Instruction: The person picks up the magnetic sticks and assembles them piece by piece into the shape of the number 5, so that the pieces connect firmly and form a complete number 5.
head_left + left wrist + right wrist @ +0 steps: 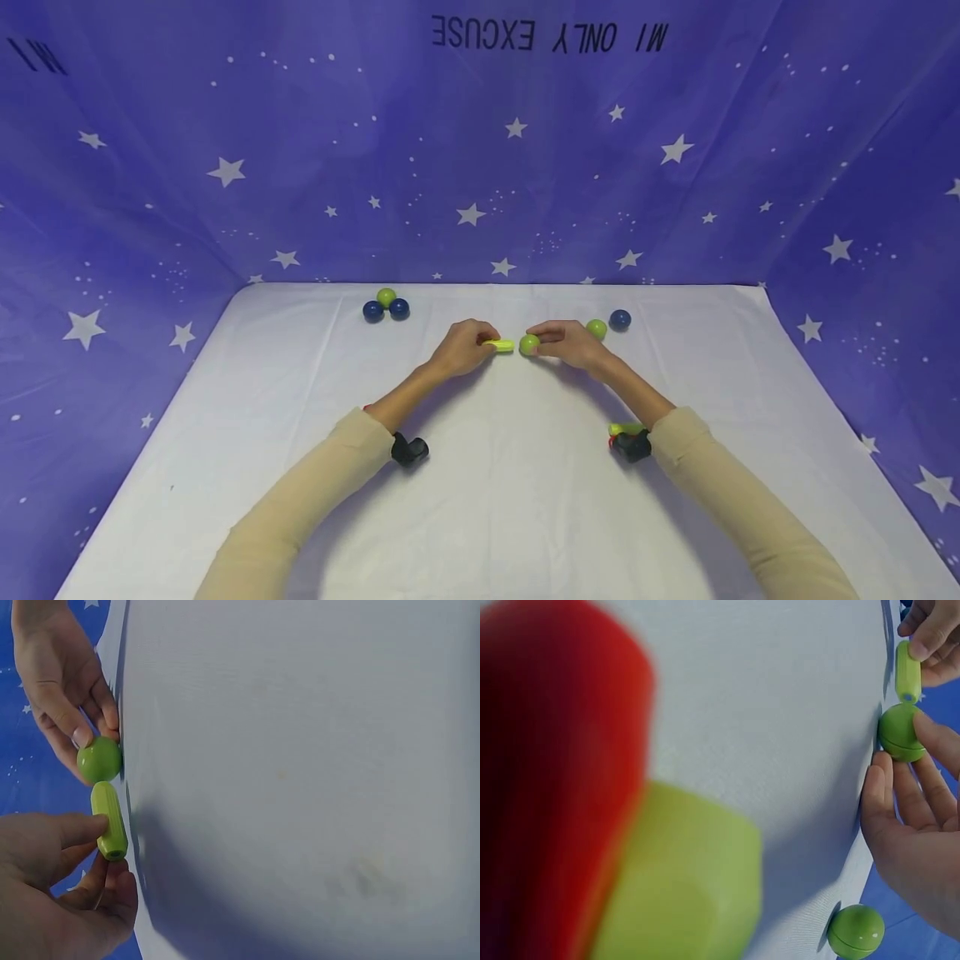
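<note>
Past the middle of the white tabletop (510,492), toward its far edge, the 2 hands nearly meet. The left hand (465,347) grasps a yellow-green rod (504,346) with thumb and fingers around the outer part, which I take as a way of leaving the inner end bare; that end faces right and shows a small hole. The right hand (572,345) grasps a green ball (528,344) by its side, probably so that the face toward the rod stays uncovered. Rod and ball sit in line, just beside each other; whether they touch, I can't quite tell.

Toward the far left corner, 2 blue balls (372,312) and a lime ball (386,297) sit bunched together, perhaps to keep the work area free. Toward the far right corner, beyond the right hand, are another green ball (596,330) and a single blue ball (620,320), seemingly within easy reach. Beside the right wrist, farther from the far edge, lie a second rod (626,429) and a red piece (612,442), partly hidden by the black wrist camera (632,447).
</note>
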The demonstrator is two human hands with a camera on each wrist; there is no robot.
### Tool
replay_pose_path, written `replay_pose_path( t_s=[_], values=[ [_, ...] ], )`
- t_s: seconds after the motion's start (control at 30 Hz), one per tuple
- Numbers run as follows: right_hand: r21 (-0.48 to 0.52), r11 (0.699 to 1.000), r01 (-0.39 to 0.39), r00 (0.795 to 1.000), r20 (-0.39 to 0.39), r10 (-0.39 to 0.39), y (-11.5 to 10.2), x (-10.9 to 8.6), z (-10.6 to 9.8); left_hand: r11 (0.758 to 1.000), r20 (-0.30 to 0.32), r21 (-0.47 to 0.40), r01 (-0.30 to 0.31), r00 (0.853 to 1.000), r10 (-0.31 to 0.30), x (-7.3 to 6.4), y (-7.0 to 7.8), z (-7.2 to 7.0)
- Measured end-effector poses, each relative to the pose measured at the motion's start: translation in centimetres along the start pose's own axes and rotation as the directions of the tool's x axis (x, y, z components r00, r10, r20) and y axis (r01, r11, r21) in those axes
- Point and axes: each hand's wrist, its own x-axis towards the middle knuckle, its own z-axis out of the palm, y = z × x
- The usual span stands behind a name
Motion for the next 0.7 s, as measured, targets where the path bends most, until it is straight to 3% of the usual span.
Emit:
replay_pose_path(
  t_s=[0.27, 0.43, 0.57, 0.7],
  values=[
    [0.031, 0.999, -0.015, 1.000, 0.022, 0.014, 0.0, 0.3, -0.1, 1.000, -0.010, 0.008, -0.008, 1.000, 0.008, 0.6, 0.3, 0.7],
    [0.044, 0.999, -0.010, 0.999, 0.032, 0.009, -0.1, 0.4, -0.1, 1.000, -0.011, 0.021, 0.000, 1.000, 0.001, 0.6, 0.2, 0.3],
    [0.053, 0.999, -0.010, 0.999, 0.032, 0.008, -0.1, 0.3, -0.1, 1.000, -0.050, 0.004, 0.013, 0.999, -0.013, 0.3, -0.2, -1.4],
    [0.048, 0.999, -0.022, 0.999, 0.029, 0.020, -0.2, 0.2, -0.1, 0.998, -0.154, -0.044, 0.052, 0.986, -0.059, -0.6, -1.6, -4.5]
  ],
)
